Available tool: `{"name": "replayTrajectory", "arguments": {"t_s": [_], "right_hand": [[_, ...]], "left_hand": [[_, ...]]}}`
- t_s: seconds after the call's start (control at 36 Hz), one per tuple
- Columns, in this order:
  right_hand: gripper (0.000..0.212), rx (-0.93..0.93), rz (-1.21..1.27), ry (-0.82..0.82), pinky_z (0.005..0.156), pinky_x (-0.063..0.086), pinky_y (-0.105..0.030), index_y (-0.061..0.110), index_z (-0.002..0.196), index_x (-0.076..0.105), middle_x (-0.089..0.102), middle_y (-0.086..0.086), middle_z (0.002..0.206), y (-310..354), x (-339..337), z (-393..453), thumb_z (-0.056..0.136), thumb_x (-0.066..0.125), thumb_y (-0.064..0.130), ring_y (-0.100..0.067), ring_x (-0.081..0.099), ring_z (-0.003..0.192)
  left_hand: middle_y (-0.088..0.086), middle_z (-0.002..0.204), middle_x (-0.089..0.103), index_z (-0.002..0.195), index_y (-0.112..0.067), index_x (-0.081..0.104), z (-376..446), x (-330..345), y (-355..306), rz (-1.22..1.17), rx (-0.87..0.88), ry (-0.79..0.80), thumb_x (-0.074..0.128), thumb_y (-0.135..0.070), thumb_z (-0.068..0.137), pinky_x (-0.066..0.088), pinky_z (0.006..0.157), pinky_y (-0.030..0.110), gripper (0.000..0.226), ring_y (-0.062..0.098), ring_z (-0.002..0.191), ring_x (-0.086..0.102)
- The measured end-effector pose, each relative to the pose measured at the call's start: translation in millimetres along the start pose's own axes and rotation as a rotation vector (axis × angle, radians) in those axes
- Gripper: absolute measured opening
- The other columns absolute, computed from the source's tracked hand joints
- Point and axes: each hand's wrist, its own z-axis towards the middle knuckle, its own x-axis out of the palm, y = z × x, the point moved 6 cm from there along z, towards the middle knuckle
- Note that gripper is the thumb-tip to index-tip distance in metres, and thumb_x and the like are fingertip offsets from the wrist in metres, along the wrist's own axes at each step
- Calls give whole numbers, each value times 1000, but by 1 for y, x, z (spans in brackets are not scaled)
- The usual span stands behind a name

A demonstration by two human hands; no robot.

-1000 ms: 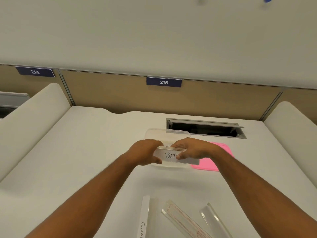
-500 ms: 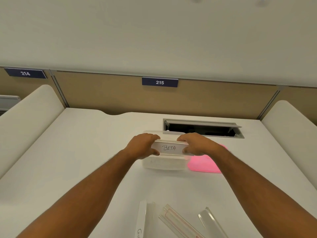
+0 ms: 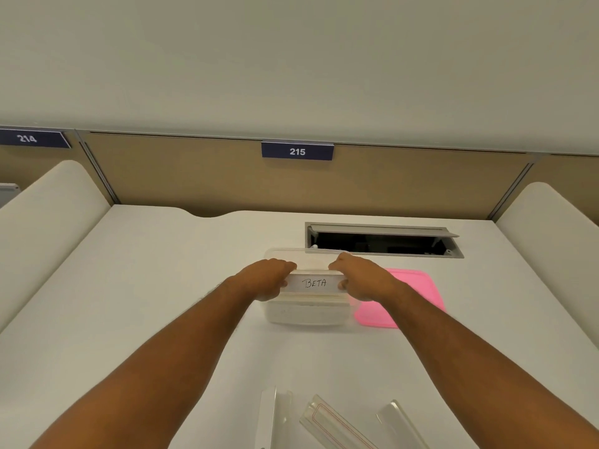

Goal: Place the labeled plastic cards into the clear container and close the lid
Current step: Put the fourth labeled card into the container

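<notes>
Step in hand: loading. The left hand (image 3: 266,279) and right hand (image 3: 358,277) each pinch one end of the card marked BETA (image 3: 313,283), holding it level across the open top of the clear container (image 3: 306,314), which stands mid-desk. The card appears to sit at rim height; whether it already rests on the rim cannot be told.

Next move, in my judgement: lower the card flat inside and release both ends, then fetch the three cards (image 3: 334,422) lying at the near edge of the desk (image 3: 162,286). The pink lid (image 3: 411,296) lies just right of the container, partly behind the right wrist, and goes on last.

Obscured: fingertips behind the card; container contents unclear through the hazy wall; near cards cut off by the frame, their labels unreadable
</notes>
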Motion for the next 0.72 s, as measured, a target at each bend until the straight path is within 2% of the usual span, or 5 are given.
{"name": "replayTrajectory", "arguments": {"t_s": [0.14,0.33,0.47,0.58,0.72], "right_hand": [[51,15,-7,-26,101,43,-34,23,142,54,55,2,140,-7,6,7,93,68,24,-23,51,128],[54,65,-19,-10,103,42,-37,24,142,56,57,0,143,-16,20,16,90,71,28,-24,51,131],[43,52,-65,13,96,47,-37,20,137,60,62,-6,136,-15,30,20,95,63,23,-28,57,121],[34,49,-86,67,92,51,-40,15,130,64,64,-11,128,-13,39,22,97,54,18,-31,61,113],[33,44,-104,74,83,51,-35,13,127,66,66,-14,118,-10,44,26,96,57,17,-32,64,103]], "left_hand": [[10,122,62,134,-18,52,6,6,1,23,-12,-8,58,-17,95,50,88,38,39,29,109,58],[10,119,61,129,-16,58,16,14,-1,13,-31,22,62,-21,95,51,88,40,35,28,107,60],[8,112,63,120,-16,63,20,17,-1,57,-42,29,67,-25,91,53,84,39,31,27,100,62],[8,114,62,122,-17,63,22,22,0,86,-50,42,71,-27,88,52,85,39,36,28,101,61],[9,114,62,123,-16,63,26,26,0,108,-50,57,75,-27,83,52,81,36,43,29,98,62]]}}
